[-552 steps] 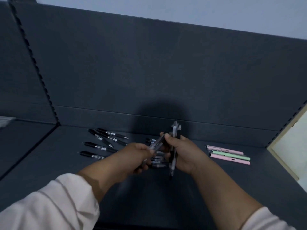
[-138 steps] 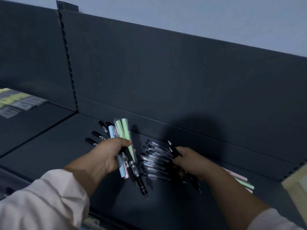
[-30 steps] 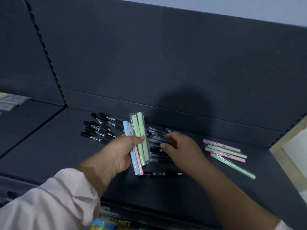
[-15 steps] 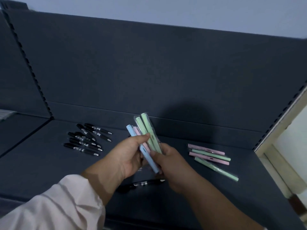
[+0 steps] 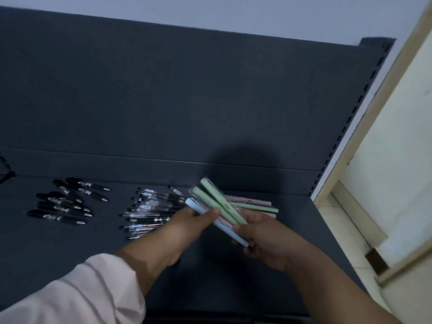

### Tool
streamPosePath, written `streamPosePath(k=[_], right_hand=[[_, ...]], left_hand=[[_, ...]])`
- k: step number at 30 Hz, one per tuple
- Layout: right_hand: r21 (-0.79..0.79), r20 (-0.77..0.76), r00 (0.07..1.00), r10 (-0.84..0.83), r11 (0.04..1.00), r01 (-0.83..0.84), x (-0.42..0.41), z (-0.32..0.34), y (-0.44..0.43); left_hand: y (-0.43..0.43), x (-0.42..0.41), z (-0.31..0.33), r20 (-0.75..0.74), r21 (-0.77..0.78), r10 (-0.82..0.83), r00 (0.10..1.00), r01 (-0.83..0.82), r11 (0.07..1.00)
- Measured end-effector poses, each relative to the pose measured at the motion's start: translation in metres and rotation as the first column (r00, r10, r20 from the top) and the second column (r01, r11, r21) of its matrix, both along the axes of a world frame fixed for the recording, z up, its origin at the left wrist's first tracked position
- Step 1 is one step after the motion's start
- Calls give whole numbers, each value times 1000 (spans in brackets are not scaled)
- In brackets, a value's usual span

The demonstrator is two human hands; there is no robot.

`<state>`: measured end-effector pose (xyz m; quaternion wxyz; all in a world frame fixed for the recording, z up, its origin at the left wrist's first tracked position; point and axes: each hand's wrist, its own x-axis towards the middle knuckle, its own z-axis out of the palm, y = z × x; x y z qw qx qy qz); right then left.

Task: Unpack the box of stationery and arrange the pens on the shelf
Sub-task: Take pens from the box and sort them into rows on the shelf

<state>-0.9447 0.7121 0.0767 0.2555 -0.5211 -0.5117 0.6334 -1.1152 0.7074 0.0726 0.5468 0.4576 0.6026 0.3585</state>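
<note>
Now | pastel pens (image 5: 217,202) in left grip (image 5: 195,221) | right grip (image 5: 264,239) seemingly holds ends

A fan of pastel pens (image 5: 210,200), two green, one pink and one light blue (image 5: 225,229), is held above the dark shelf (image 5: 70,249), tilted up to the left. The left grip (image 5: 194,220) pinches them mid-barrel and the right grip (image 5: 264,239) holds their lower ends. On the shelf, black pens (image 5: 67,202) lie loosely grouped at the left, clear-barrelled pens (image 5: 149,211) are heaped in the middle, and pink and green pens (image 5: 259,207) lie at the right behind the held ones.
</note>
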Motion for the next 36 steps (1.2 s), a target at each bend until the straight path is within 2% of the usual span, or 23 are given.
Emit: streamPosePath(k=[3,4,6,8,10,12,14,19,21,28,36], right_hand=[[26,190,982,-4,1000,-1,37,-3,11],[43,266,964,20,999,-32,49,-4,16],[67,435,896,86,989,-128,68,-6,25],[83,563,819,111,978,-189,78,-10,33],[173,623,781,49,965,-198,81,-14,38],[306,686,725,-56,927,-218,82,-19,39],[374,764,630,-136,890,-261,81,-26,36],[402,888,376,-264,843,-358,73,-36,30],[415,896,332,-295,821,-391,69,-35,30],[501,853,427,-300,699,-510,28,-40,33],[540,833,506,-225,534,-651,-68,-22,28]], left_hand=[[5,15,-12,-261,52,-120,958,138,989],[6,18,-13,-408,38,-169,897,201,979],[7,24,-14,-693,-23,-225,685,291,956],[8,30,-16,-825,-20,-216,522,354,935],[7,34,-18,-887,46,-153,436,412,910],[7,37,-22,-916,83,-120,383,472,877],[8,39,-28,-927,91,-116,357,514,853],[8,40,-37,-943,118,-81,322,553,825],[8,36,-39,-951,143,-43,307,558,817],[-1,6,-37,-978,203,141,155,530,823],[-40,-91,-29,-936,342,347,65,404,848]])
